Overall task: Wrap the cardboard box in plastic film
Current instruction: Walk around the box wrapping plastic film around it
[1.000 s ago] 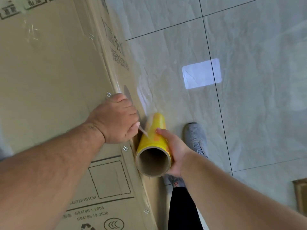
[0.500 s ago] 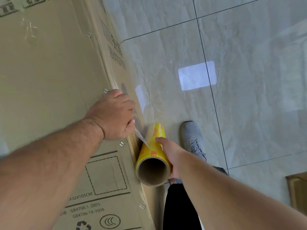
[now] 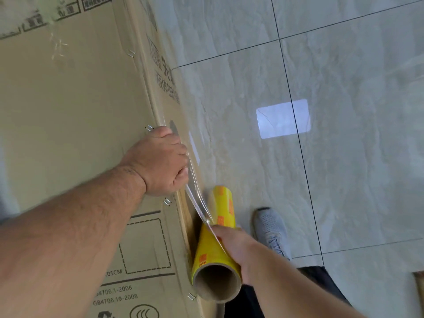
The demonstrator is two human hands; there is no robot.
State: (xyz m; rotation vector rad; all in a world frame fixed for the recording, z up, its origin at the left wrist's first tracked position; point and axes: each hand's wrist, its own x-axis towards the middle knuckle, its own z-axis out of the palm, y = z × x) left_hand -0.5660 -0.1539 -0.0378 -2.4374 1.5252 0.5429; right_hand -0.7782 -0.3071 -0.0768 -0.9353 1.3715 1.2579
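Note:
A large brown cardboard box [image 3: 68,106] with printed marks and metal staples fills the left side. My left hand [image 3: 160,161] is clenched on the free end of the clear plastic film [image 3: 198,203] and presses it against the box's right edge. The film stretches as a thin strip from that hand down to the yellow film roll [image 3: 215,249]. My right hand [image 3: 238,246] grips the roll from the right, its brown cardboard core facing the camera. The roll hangs just beside the box's side face.
Glossy grey floor tiles [image 3: 321,180] with dark grout lines spread to the right, with a bright window reflection on them. My grey shoe [image 3: 270,228] and black trouser leg stand beside the box. A brown object's corner [image 3: 419,283] shows at the right edge.
The right hand has pulled the roll down and away from the left hand, so a longer strip of film is stretched between them. The left hand stays on the box edge.

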